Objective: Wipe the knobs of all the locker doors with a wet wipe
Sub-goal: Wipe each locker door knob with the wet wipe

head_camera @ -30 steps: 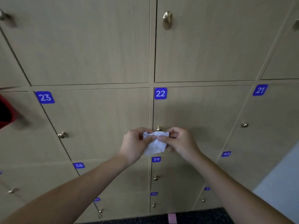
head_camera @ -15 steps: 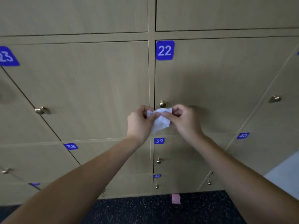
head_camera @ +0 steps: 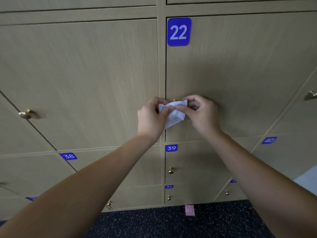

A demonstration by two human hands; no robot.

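A white wet wipe (head_camera: 175, 114) hangs between both hands in front of locker door 22 (head_camera: 240, 74). My left hand (head_camera: 151, 117) pinches its left edge and my right hand (head_camera: 200, 112) pinches its upper right edge. The brass knob of door 22 (head_camera: 175, 100) peeks out just above the wipe's top edge, mostly hidden behind it. Other brass knobs show on the door to the left (head_camera: 25, 114), on the door at far right (head_camera: 311, 95) and on door 39 (head_camera: 171, 170).
The wall of beige wooden lockers fills the view, with blue number plates 22 (head_camera: 178, 31), 38 (head_camera: 68, 156), 39 (head_camera: 171, 148) and 40 (head_camera: 269, 140). Smaller doors with knobs run along the bottom row. Dark speckled floor (head_camera: 171, 224) lies below, with a pink strip (head_camera: 189, 210) at the locker base.
The view has closed in on door 22 and tilted down. Both hands with the wipe have come up to the knob, which is now partly covered by the wipe's top edge.
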